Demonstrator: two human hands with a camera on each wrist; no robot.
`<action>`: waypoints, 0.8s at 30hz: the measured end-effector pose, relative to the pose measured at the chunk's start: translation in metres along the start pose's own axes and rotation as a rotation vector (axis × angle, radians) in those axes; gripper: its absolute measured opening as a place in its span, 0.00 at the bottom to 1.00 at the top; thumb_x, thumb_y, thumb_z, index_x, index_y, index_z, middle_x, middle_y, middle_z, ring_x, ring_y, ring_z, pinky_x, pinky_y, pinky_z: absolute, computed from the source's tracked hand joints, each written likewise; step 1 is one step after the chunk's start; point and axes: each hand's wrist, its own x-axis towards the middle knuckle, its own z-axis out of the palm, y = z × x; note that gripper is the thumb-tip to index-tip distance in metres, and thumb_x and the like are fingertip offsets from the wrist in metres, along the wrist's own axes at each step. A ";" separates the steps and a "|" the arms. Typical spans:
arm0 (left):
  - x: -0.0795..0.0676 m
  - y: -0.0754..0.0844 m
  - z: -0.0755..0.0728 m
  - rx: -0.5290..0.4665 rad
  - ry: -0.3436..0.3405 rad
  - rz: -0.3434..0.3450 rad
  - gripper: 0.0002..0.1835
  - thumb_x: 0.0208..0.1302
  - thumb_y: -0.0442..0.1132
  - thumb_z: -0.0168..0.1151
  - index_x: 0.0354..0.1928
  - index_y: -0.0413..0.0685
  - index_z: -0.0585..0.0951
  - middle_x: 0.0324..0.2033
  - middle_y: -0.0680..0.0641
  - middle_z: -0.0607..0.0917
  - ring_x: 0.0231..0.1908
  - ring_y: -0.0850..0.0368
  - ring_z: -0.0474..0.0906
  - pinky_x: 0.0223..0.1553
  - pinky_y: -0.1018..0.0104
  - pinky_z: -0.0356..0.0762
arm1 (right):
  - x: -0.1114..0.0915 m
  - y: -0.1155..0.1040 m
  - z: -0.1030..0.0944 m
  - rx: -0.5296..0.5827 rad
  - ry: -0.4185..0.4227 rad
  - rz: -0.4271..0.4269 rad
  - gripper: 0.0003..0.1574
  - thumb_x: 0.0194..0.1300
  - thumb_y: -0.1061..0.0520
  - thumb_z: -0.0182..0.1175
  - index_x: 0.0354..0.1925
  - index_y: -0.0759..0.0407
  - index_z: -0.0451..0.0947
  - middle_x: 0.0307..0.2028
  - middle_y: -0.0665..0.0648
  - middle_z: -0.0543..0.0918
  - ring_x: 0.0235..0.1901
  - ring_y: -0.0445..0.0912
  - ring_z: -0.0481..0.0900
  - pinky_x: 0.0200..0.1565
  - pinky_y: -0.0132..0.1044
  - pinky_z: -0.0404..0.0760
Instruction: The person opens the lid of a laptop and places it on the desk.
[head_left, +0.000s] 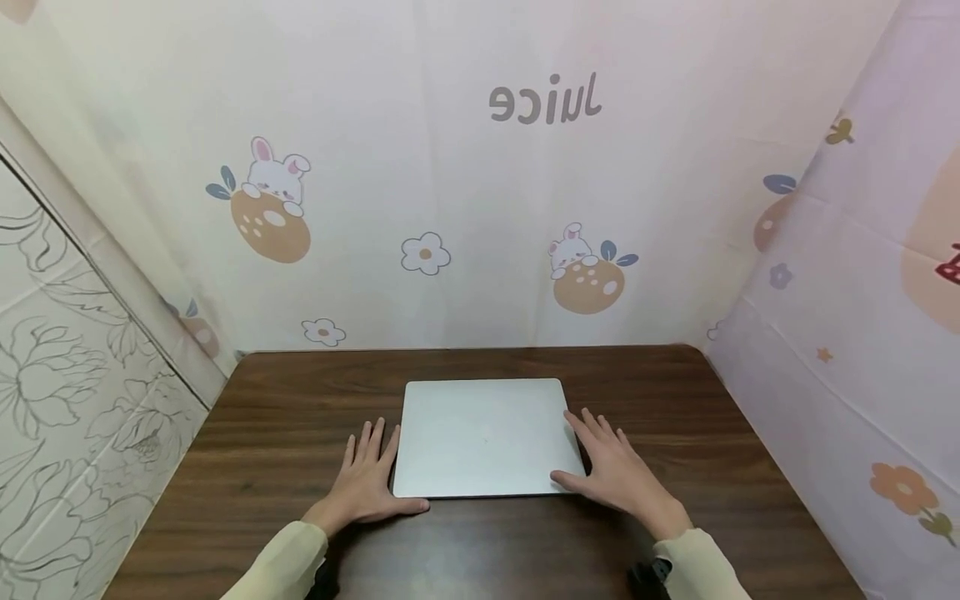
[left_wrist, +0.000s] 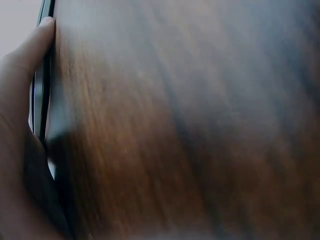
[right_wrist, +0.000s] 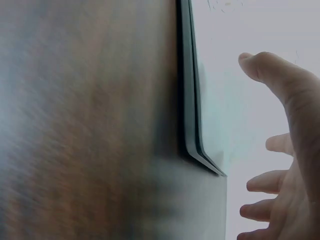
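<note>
A closed silver laptop [head_left: 486,437] lies flat on the dark wooden table, its lid facing up. Along its left side is my left hand [head_left: 365,485], fingers straight and spread, with the thumb reaching to the front left corner. In the left wrist view that thumb lies against the laptop's thin front edge [left_wrist: 42,95]. My right hand [head_left: 618,473] is at the opposite side, fingers extended past the right edge and thumb over the lid's front right corner. The right wrist view shows the spread fingers beside the laptop's corner [right_wrist: 191,125].
The wooden table [head_left: 300,392] has rounded back corners. Pale curtains with rabbit and fruit prints [head_left: 480,183] hang behind it and along the right. A panel with line-drawn flowers [head_left: 82,400] stands at the left. Both sleeves are cream, with dark bands at the wrists.
</note>
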 end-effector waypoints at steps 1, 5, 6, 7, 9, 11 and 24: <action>0.000 0.000 0.000 -0.001 0.005 -0.002 0.74 0.42 0.85 0.64 0.82 0.43 0.54 0.80 0.30 0.48 0.80 0.29 0.40 0.75 0.30 0.40 | -0.002 -0.001 0.001 0.000 0.011 -0.011 0.64 0.59 0.24 0.66 0.80 0.53 0.58 0.77 0.72 0.61 0.74 0.74 0.59 0.68 0.76 0.58; 0.001 0.001 -0.002 0.010 -0.023 -0.013 0.73 0.43 0.85 0.63 0.82 0.44 0.52 0.81 0.31 0.46 0.80 0.30 0.39 0.76 0.30 0.37 | -0.008 -0.007 0.006 0.014 0.052 -0.063 0.61 0.59 0.27 0.69 0.79 0.52 0.61 0.76 0.69 0.63 0.74 0.71 0.62 0.68 0.73 0.62; 0.001 0.001 -0.003 0.019 -0.034 -0.018 0.73 0.43 0.85 0.62 0.82 0.45 0.51 0.81 0.31 0.46 0.80 0.31 0.38 0.76 0.30 0.37 | -0.008 -0.009 0.007 0.016 0.063 -0.080 0.60 0.59 0.28 0.70 0.79 0.53 0.61 0.76 0.69 0.64 0.73 0.70 0.63 0.68 0.73 0.63; 0.001 0.001 -0.003 0.024 -0.047 -0.021 0.73 0.43 0.86 0.61 0.83 0.46 0.50 0.81 0.31 0.45 0.81 0.31 0.38 0.76 0.30 0.36 | -0.009 -0.012 0.008 0.017 0.071 -0.095 0.60 0.59 0.29 0.70 0.78 0.53 0.62 0.76 0.69 0.64 0.73 0.70 0.64 0.68 0.73 0.63; 0.002 0.000 -0.004 0.032 -0.065 -0.028 0.73 0.44 0.86 0.61 0.83 0.47 0.49 0.81 0.32 0.44 0.81 0.32 0.37 0.76 0.31 0.35 | -0.009 -0.018 0.011 0.022 0.073 -0.122 0.59 0.59 0.31 0.71 0.78 0.52 0.63 0.76 0.69 0.64 0.73 0.70 0.64 0.68 0.72 0.64; 0.002 0.000 -0.003 0.029 -0.066 -0.029 0.73 0.44 0.86 0.61 0.83 0.47 0.49 0.81 0.32 0.44 0.81 0.32 0.37 0.76 0.31 0.35 | -0.009 -0.023 0.015 0.022 0.058 -0.140 0.59 0.59 0.31 0.71 0.78 0.51 0.63 0.76 0.68 0.64 0.74 0.69 0.63 0.68 0.72 0.63; 0.003 -0.004 -0.002 0.032 -0.093 -0.035 0.75 0.43 0.87 0.60 0.83 0.49 0.46 0.82 0.33 0.42 0.81 0.33 0.35 0.77 0.32 0.33 | -0.002 -0.057 0.037 0.031 -0.048 -0.192 0.56 0.61 0.28 0.68 0.78 0.49 0.64 0.78 0.65 0.62 0.76 0.66 0.60 0.72 0.66 0.62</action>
